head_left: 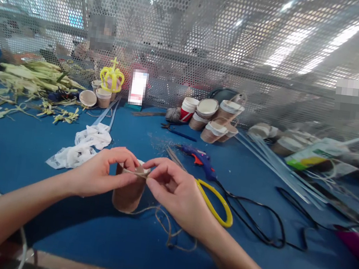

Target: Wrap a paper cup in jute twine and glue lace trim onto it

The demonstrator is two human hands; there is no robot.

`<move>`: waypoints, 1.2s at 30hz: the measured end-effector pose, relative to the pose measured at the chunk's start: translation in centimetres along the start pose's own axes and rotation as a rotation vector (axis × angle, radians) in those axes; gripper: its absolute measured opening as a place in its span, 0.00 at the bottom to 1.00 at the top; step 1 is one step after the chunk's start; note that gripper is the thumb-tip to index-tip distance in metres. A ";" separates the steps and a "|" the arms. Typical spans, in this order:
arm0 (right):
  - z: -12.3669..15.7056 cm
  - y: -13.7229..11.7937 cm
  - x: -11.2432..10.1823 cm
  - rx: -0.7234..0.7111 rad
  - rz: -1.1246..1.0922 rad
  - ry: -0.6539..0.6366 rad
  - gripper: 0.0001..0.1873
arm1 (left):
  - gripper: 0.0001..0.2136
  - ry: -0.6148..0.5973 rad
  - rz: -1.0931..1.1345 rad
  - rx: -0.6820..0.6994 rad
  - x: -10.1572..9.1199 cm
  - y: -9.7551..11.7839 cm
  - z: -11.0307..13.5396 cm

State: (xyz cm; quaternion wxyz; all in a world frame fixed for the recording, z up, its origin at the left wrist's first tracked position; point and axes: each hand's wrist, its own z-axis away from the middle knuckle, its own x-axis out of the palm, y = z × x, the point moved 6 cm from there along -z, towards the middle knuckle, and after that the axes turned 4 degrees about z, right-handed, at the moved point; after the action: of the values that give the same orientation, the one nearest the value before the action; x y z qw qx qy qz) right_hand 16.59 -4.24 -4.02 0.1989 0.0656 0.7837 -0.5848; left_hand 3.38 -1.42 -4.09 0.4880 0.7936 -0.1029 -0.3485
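A brown paper-wrapped cup point(127, 194) stands at the middle front of the blue table, its rim partly hidden by my fingers. My left hand point(107, 171) grips the cup's rim, thumb on the near side and fingers over the top. Pinched at the rim's right side, a thin twine point(148, 208) is held by my right hand point(173, 185). The twine's loose length trails over the table below my right wrist. Just right of that hand lie yellow-handled scissors point(227, 209), and beyond them a blue glue gun point(203, 159).
Crumpled white gloves point(89, 143) lie left of the cup. Pale dried husks point(33, 77) and a yellow crown point(112, 79) stand at back left. Several wrapped cups point(214, 132), pliers point(179, 132) and glue sticks point(275, 171) lie toward back right. A black cord point(259, 234) loops at right. Perforated metal panel point(178, 30) behind.
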 end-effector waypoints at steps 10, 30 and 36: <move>1.3 0.9 -0.2 0.194 0.001 -0.093 0.05 | 0.06 0.109 0.034 -0.031 -0.7 -1.3 0.1; -2.1 10.5 -14.4 0.581 0.752 0.401 0.17 | 0.05 -0.072 -0.291 0.183 -0.6 1.1 0.3; -2.1 5.6 -11.9 0.434 0.402 0.389 0.06 | 0.04 0.114 -0.072 0.073 -1.0 -1.0 0.1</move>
State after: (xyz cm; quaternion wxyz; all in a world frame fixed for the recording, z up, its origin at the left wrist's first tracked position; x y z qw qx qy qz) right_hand 28.80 0.99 -3.85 0.1383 0.3696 0.6359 -0.6633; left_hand 2.39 -0.47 -4.53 0.4510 0.8326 -0.0592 -0.3162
